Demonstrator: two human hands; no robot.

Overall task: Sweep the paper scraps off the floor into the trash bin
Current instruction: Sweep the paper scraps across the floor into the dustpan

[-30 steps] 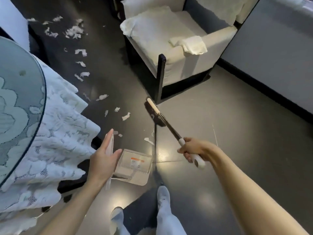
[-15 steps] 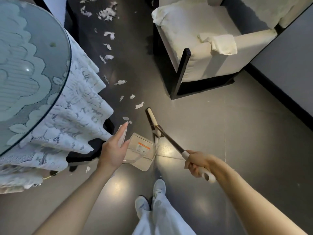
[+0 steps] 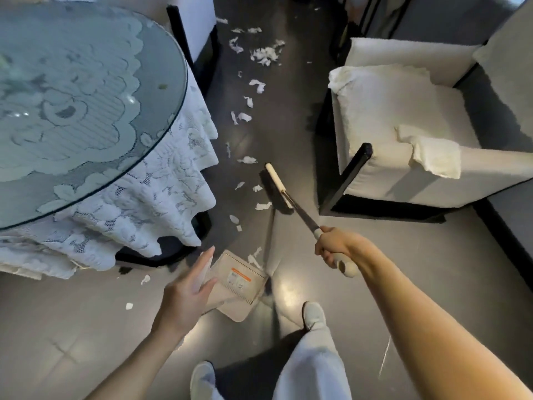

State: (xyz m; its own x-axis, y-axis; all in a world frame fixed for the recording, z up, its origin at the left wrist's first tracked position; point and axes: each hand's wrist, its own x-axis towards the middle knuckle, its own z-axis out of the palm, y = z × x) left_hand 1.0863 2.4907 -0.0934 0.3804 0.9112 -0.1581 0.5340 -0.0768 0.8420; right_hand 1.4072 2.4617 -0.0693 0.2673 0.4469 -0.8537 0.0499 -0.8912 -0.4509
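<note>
White paper scraps (image 3: 247,160) trail along the dark floor between the table and the armchair, with a denser heap (image 3: 265,54) farther off. My right hand (image 3: 336,248) grips the white end of a broom handle. The broom head (image 3: 277,188) rests on the floor beside a scrap (image 3: 263,206). My left hand (image 3: 186,290) holds the upright handle of a beige dustpan (image 3: 235,287) standing on the floor by my feet. A few scraps (image 3: 255,259) lie at the pan's mouth. No trash bin is in view.
A round glass-topped table (image 3: 86,90) with a white lace cloth stands at the left, with stray scraps (image 3: 145,280) near its base. At the right is a white armchair (image 3: 403,134) with a black frame. A dark chair (image 3: 199,39) stands behind the table.
The broom head swept in close to the dustpan half a second ago and now sits farther out among the scraps. Scraps now lie at the pan's mouth. The view has shifted.
</note>
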